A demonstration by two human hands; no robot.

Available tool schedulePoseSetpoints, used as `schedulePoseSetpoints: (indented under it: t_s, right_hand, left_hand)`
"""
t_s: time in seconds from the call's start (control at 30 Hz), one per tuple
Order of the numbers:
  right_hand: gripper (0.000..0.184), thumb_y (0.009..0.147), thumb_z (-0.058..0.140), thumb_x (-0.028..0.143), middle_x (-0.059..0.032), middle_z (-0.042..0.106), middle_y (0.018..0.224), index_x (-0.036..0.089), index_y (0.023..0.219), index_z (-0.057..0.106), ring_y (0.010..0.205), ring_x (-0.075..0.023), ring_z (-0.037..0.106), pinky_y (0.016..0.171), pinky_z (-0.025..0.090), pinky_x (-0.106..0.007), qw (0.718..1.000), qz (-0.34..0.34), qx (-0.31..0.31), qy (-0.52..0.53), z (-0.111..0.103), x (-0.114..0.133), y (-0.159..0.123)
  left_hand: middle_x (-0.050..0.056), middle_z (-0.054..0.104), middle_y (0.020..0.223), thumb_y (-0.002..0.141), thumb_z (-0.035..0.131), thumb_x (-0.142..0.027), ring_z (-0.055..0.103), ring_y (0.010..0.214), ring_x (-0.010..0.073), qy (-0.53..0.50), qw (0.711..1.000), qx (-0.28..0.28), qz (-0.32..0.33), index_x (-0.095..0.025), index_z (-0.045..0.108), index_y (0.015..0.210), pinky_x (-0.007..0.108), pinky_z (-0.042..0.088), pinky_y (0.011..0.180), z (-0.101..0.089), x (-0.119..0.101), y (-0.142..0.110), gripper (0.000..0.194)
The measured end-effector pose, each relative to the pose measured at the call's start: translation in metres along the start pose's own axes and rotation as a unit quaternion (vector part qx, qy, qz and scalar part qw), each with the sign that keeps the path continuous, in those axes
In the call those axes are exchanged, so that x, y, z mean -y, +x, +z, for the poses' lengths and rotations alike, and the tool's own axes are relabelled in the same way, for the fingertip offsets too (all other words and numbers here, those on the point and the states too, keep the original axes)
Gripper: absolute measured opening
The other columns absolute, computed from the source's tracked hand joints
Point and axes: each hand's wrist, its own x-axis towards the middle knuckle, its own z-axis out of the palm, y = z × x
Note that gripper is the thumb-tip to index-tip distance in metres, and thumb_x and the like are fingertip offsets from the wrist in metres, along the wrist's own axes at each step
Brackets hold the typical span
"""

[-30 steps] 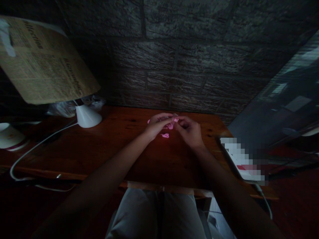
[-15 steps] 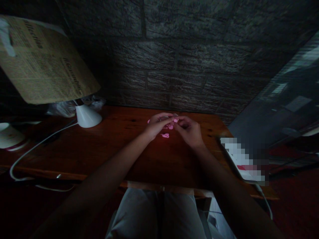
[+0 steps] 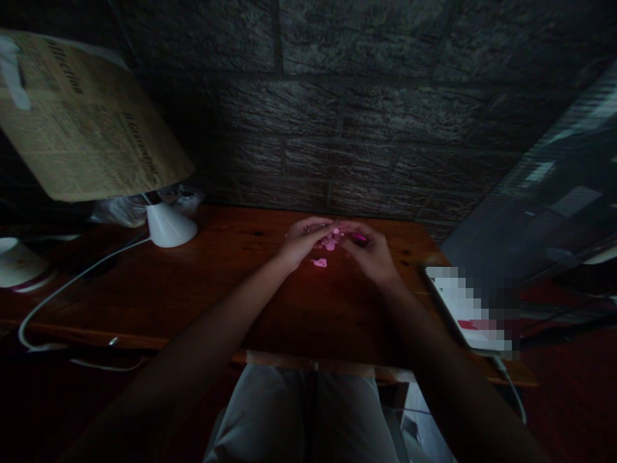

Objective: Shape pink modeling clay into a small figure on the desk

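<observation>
Over the far middle of the wooden desk [image 3: 216, 283] my left hand [image 3: 303, 243] and my right hand [image 3: 369, 249] almost touch at the fingertips. Between them is a small pink clay-like piece [image 3: 336, 231], pinched by the fingers of both hands. A second pink lump [image 3: 330, 245] shows just below it, partly covered by the fingers. Brighter pink [image 3: 359, 238] is visible in the gap between my right thumb and fingers. One loose, crumpled pink piece [image 3: 319, 262] lies on the desk nearer to me. The dim light blurs fine detail.
A lamp [image 3: 171, 225] with a newsprint shade stands left, its white cord running to the front edge. A paper cup [image 3: 22, 267] is at the far left. On the right lies a blurred-out device [image 3: 470, 312] with a cable. A dark brick wall [image 3: 366, 116] rises behind.
My right hand has shifted slightly, and bright pink now shows between its thumb and fingers. The pinched piece has moved slightly left. The loose piece stays put.
</observation>
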Motion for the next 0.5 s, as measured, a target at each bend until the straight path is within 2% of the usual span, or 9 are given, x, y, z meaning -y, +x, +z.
schedulePoseSetpoints:
  t_s: [0.17, 0.3, 0.4, 0.5]
  right_hand:
    - [0.021, 0.082, 0.074, 0.038, -0.0049, 0.081, 0.097, 0.024, 0.096, 0.078, 0.087, -0.0217, 0.073, 0.082, 0.057, -0.040, 0.999, -0.015, 0.018, -0.031, -0.001, -0.004, -0.001]
    - [0.019, 0.083, 0.073, 0.038, -0.0066, 0.081, 0.098, 0.023, 0.095, 0.079, 0.086, -0.0222, 0.073, 0.086, 0.055, -0.040, 0.995, -0.020, 0.035, -0.090, -0.008, -0.007, 0.000]
    - [0.017, 0.083, 0.072, 0.034, -0.0062, 0.081, 0.097, 0.022, 0.092, 0.078, 0.085, -0.0211, 0.072, 0.083, 0.054, -0.037, 0.984, 0.007, 0.125, -0.127, -0.018, -0.009, 0.001]
    - [0.012, 0.081, 0.071, 0.028, -0.0044, 0.078, 0.083, 0.019, 0.087, 0.078, 0.071, -0.0178, 0.069, 0.070, 0.052, -0.031, 0.951, 0.076, 0.248, -0.169, -0.027, -0.012, 0.002]
  left_hand:
    - [0.003, 0.073, 0.076, 0.081, 0.080, -0.025, 0.066, 0.066, 0.0107, 0.061, 0.997, 0.028, 0.023, -0.016, 0.075, 0.098, 0.024, 0.050, 0.065, -0.004, 0.003, 0.003, 0.020]
    - [0.006, 0.076, 0.081, 0.087, 0.072, -0.026, 0.070, 0.073, 0.0140, 0.153, 0.982, 0.073, 0.082, -0.016, 0.074, 0.093, 0.027, 0.052, 0.069, -0.015, 0.007, 0.010, 0.012]
    - [0.006, 0.078, 0.089, 0.088, 0.070, -0.026, 0.070, 0.080, 0.0153, 0.283, 0.939, 0.139, 0.140, -0.017, 0.075, 0.087, 0.029, 0.052, 0.077, -0.028, 0.005, 0.012, 0.011]
    - [0.005, 0.077, 0.085, 0.088, 0.070, -0.030, 0.065, 0.072, 0.0137, 0.400, 0.884, 0.196, 0.140, -0.017, 0.078, 0.093, 0.027, 0.046, 0.071, -0.040, 0.000, 0.011, 0.015]
